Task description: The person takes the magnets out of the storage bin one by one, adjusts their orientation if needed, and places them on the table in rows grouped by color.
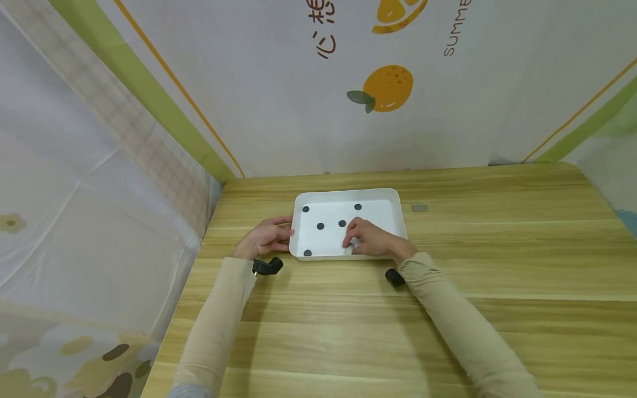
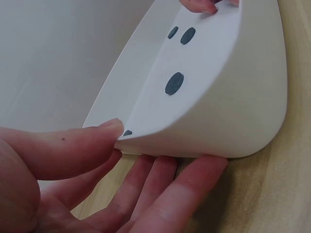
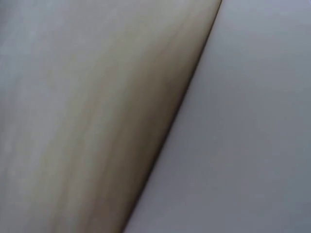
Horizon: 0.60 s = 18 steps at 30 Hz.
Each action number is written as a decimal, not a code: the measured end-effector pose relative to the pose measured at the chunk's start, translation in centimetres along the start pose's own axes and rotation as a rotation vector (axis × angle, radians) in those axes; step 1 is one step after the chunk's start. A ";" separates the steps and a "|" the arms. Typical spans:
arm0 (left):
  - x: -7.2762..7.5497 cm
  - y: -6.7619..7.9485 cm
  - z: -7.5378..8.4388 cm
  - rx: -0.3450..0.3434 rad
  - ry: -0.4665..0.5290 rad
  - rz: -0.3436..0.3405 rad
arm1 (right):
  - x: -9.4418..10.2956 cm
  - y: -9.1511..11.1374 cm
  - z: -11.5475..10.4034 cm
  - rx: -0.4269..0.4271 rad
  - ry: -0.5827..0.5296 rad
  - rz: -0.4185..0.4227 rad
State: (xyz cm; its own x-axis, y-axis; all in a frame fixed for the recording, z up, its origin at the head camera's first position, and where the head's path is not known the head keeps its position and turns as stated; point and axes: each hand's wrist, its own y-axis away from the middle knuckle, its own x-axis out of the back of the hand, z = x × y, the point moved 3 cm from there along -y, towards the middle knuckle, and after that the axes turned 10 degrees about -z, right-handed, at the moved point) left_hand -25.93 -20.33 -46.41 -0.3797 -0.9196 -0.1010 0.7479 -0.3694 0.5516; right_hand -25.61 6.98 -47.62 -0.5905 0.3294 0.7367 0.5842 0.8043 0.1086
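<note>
A shallow white rectangular tray (image 1: 383, 194) with rounded corners stands on the table. Several dark round discs (image 1: 320, 226) lie spread over its floor. At the tray's left end is my left hand (image 1: 264, 237); in the left wrist view its thumb (image 2: 77, 148) bears on the rim while the fingers (image 2: 187, 191) touch the outer wall, gripping it. My right hand (image 1: 373, 239) reaches over the near right edge into the tray, fingers bent down near the floor. A small pale patch shows between fingers and thumb; whether it is held cannot be made out.
A small grey rectangular piece (image 1: 419, 208) lies on the wooden table (image 1: 318, 320), right of the tray. Behind the table hangs a white printed curtain (image 1: 278, 121), with another cloth on the left. The right wrist view shows only blurred close surfaces.
</note>
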 end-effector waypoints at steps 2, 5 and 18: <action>0.0 0.0 0.0 -0.001 -0.002 -0.004 | 0.1 0.1 0.0 -0.011 0.001 0.001; 0.0 0.0 -0.1 -0.005 -0.011 -0.009 | 0.2 0.3 -0.3 -0.025 -0.012 -0.004; -0.1 0.2 0.0 -0.023 -0.003 -0.018 | 0.5 -0.2 -0.9 -0.155 0.081 -0.075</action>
State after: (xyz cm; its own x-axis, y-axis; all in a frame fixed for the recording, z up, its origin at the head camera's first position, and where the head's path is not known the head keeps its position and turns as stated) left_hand -25.77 -20.31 -46.31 -0.3953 -0.9122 -0.1079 0.7532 -0.3891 0.5303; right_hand -25.51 6.52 -46.70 -0.5922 0.2256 0.7736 0.6229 0.7372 0.2618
